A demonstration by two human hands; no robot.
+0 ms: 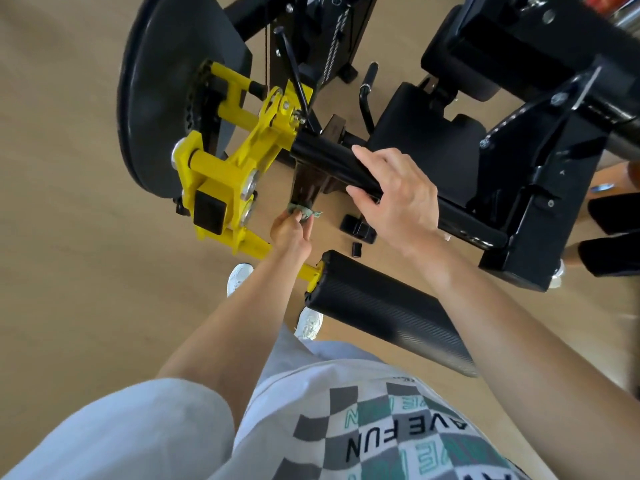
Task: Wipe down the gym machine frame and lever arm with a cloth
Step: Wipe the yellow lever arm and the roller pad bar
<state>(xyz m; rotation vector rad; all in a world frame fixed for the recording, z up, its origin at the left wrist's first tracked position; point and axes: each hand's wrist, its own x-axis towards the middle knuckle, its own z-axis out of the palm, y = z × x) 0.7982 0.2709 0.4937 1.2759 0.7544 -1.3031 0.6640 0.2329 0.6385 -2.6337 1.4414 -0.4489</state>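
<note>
Currently left hand (291, 232) pinches green cloth (303, 212) against dark frame post (306, 188) beside yellow lever arm (239, 161); right hand (398, 194) wraps black roller pad (332, 161).

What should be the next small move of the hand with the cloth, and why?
Probably a short wiping stroke up along the dark frame post. The left hand presses the bunched green cloth against the post's lower end, so the surface above it looks not yet covered. The right hand grips the black roller pad, which seems to steady the lever arm.
</note>
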